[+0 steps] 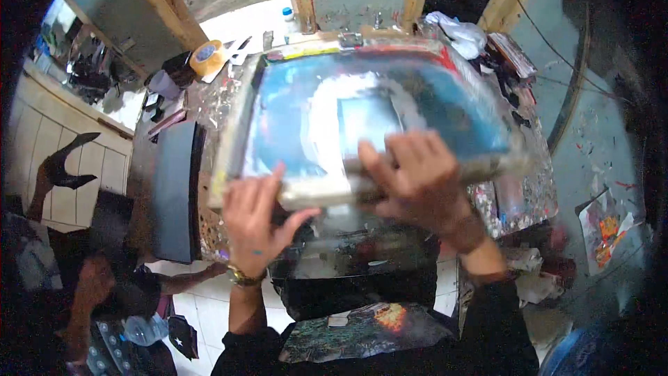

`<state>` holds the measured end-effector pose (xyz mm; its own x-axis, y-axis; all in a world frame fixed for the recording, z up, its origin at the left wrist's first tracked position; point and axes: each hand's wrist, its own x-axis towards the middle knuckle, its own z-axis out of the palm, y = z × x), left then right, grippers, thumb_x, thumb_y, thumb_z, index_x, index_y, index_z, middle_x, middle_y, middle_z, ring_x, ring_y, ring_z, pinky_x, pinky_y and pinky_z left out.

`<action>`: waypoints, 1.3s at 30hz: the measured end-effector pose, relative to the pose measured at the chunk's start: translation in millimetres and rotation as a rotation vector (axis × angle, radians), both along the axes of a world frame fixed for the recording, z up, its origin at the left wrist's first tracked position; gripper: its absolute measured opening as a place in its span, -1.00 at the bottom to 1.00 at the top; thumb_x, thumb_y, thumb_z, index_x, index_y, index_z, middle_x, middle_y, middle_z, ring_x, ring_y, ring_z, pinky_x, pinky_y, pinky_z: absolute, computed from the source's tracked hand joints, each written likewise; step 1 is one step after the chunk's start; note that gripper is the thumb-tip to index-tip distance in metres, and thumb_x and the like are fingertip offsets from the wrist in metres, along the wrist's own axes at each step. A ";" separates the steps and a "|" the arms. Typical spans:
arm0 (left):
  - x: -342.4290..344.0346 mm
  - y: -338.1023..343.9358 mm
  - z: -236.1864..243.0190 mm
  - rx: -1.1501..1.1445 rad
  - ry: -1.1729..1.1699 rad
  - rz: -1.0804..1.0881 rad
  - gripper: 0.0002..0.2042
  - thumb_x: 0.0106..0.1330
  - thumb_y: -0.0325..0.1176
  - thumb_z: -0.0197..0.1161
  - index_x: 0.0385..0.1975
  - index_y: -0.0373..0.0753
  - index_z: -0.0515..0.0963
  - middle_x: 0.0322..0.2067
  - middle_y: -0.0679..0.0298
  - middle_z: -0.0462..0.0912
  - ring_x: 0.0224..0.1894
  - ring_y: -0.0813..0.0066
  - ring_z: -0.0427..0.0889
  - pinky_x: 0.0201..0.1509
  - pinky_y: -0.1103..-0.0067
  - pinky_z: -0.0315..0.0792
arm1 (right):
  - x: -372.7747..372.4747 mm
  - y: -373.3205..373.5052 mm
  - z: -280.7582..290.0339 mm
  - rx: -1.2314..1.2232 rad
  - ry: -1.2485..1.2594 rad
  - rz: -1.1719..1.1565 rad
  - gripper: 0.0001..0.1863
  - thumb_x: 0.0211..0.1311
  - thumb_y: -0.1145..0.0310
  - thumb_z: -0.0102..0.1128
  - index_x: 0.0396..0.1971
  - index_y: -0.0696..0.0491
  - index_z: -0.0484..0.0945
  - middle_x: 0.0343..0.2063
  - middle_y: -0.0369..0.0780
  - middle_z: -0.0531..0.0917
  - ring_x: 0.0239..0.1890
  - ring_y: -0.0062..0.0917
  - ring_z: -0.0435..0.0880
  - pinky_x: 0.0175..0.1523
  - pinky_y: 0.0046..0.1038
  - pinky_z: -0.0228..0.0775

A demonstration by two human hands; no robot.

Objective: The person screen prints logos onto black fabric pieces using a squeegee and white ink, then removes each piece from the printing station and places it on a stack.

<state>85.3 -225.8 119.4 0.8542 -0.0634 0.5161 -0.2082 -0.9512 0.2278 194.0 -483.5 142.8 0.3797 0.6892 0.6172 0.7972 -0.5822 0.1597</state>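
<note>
Framed blue screen [369, 120], paint-smeared, pale-centred

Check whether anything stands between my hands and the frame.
Nothing visible does: your left hand and right hand both lie at the near edge of the frame, though blur hides fine detail.

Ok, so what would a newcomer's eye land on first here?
Probably the big framed screen, blue around a bright white shape, in the centre, with the left hand and right hand blurred at its near edge. After that, perhaps the yellow-orange roll of tape toward the far left of the paint-spattered table.
</note>
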 end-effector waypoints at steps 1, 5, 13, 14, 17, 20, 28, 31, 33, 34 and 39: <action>-6.1 0.5 -23.5 -0.008 -0.008 -0.063 -0.24 0.07 0.15 0.55 0.17 -0.28 0.60 -0.21 0.25 0.68 -0.16 0.31 0.56 0.13 0.33 0.34 | -10.8 -2.3 -13.2 -0.016 0.130 0.000 -0.32 -0.08 -0.15 0.47 -0.02 -0.01 0.57 -0.32 -0.17 0.58 -0.25 -0.27 0.65 -0.18 -0.20 0.48; -20.6 -4.5 -104.1 -0.094 0.047 -0.098 -0.36 0.07 -0.02 0.59 0.11 -0.26 0.63 -0.21 0.24 0.67 -0.15 0.28 0.57 0.10 0.34 0.33 | 26.0 13.3 -68.1 -0.065 0.486 -0.023 -0.56 0.09 0.10 0.47 -0.11 -0.01 0.54 -0.31 -0.18 0.60 -0.22 -0.23 0.68 -0.18 -0.18 0.52; -23.5 -6.6 -105.7 -0.155 0.009 -0.066 -0.45 0.05 -0.14 0.61 0.03 -0.25 0.66 -0.20 0.24 0.67 -0.14 0.27 0.57 0.10 0.32 0.32 | 13.9 4.3 -68.5 -0.108 0.501 0.039 -0.62 0.03 0.22 0.49 -0.19 0.01 0.58 -0.29 -0.17 0.64 -0.16 -0.26 0.72 -0.17 -0.16 0.61; -21.7 -8.3 -106.6 -0.166 0.007 -0.075 -0.45 0.04 -0.14 0.61 0.03 -0.25 0.66 -0.20 0.25 0.68 -0.15 0.27 0.57 0.09 0.33 0.32 | 17.1 4.8 -68.6 -0.093 0.464 0.008 -0.67 0.08 0.18 0.47 -0.23 0.00 0.58 -0.31 -0.17 0.63 -0.17 -0.27 0.72 -0.18 -0.19 0.61; -21.5 -7.5 -107.6 -0.173 0.016 -0.083 -0.46 0.04 -0.15 0.61 0.02 -0.24 0.66 -0.21 0.26 0.68 -0.16 0.27 0.58 0.09 0.33 0.32 | 67.4 27.2 -83.7 -0.026 0.363 0.006 -0.68 0.15 0.13 0.44 -0.25 -0.01 0.59 -0.34 -0.17 0.64 -0.18 -0.26 0.72 -0.19 -0.19 0.60; -19.7 -6.9 -111.6 -0.186 0.028 -0.091 -0.49 0.04 -0.16 0.61 -0.03 -0.23 0.67 -0.23 0.26 0.67 -0.17 0.26 0.58 0.08 0.34 0.33 | 145.4 46.6 -97.2 -0.043 0.403 0.012 -0.61 0.19 0.02 0.43 -0.21 0.01 0.59 -0.32 -0.14 0.66 -0.20 -0.17 0.71 -0.16 -0.12 0.55; -22.1 -4.0 -133.3 -0.177 0.084 -0.081 -0.57 0.03 -0.17 0.62 -0.14 -0.20 0.68 -0.29 0.26 0.66 -0.18 0.26 0.59 0.09 0.33 0.32 | 179.6 54.8 -88.7 -0.191 0.568 -0.020 -0.59 0.15 0.05 0.48 -0.19 0.02 0.60 -0.32 -0.09 0.68 -0.19 -0.10 0.71 -0.15 -0.06 0.51; -27.6 -3.6 -133.2 -0.184 0.113 -0.067 -0.58 0.05 -0.17 0.60 -0.12 -0.19 0.68 -0.28 0.27 0.66 -0.17 0.26 0.59 0.09 0.32 0.32 | 107.1 44.6 -111.6 -0.009 0.397 -0.044 -0.60 0.13 0.07 0.48 -0.18 0.02 0.59 -0.33 -0.08 0.71 -0.20 -0.12 0.72 -0.16 -0.08 0.52; -25.8 -1.7 -131.8 -0.179 0.117 -0.058 -0.58 0.07 -0.16 0.57 -0.10 -0.18 0.67 -0.27 0.28 0.65 -0.17 0.27 0.59 0.10 0.31 0.32 | 62.2 40.3 -94.6 -0.045 0.521 -0.020 -0.61 0.12 0.10 0.49 -0.19 0.01 0.59 -0.33 -0.10 0.73 -0.26 -0.14 0.72 -0.18 -0.10 0.53; -24.6 -2.3 -131.7 -0.180 0.115 -0.049 -0.58 0.07 -0.16 0.57 -0.09 -0.18 0.67 -0.27 0.28 0.65 -0.16 0.27 0.59 0.10 0.31 0.32 | 68.9 40.6 -96.0 -0.043 0.521 -0.020 -0.61 0.12 0.10 0.49 -0.19 0.01 0.59 -0.33 -0.10 0.73 -0.26 -0.14 0.72 -0.18 -0.10 0.53; -22.1 -6.5 -133.9 -0.201 0.091 -0.077 -0.58 0.07 -0.15 0.57 -0.09 -0.17 0.67 -0.27 0.27 0.65 -0.15 0.27 0.59 0.12 0.31 0.31 | 170.6 46.4 -86.2 -0.089 0.589 0.071 -0.55 0.12 -0.05 0.48 -0.22 0.00 0.61 -0.43 -0.07 0.71 -0.28 -0.08 0.73 -0.18 -0.10 0.53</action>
<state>63.2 -232.2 -14.5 0.8946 -0.0336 0.4455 -0.2478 -0.8671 0.4322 364.7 -437.1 56.6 0.5914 0.7647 0.2560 0.8029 -0.5289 -0.2749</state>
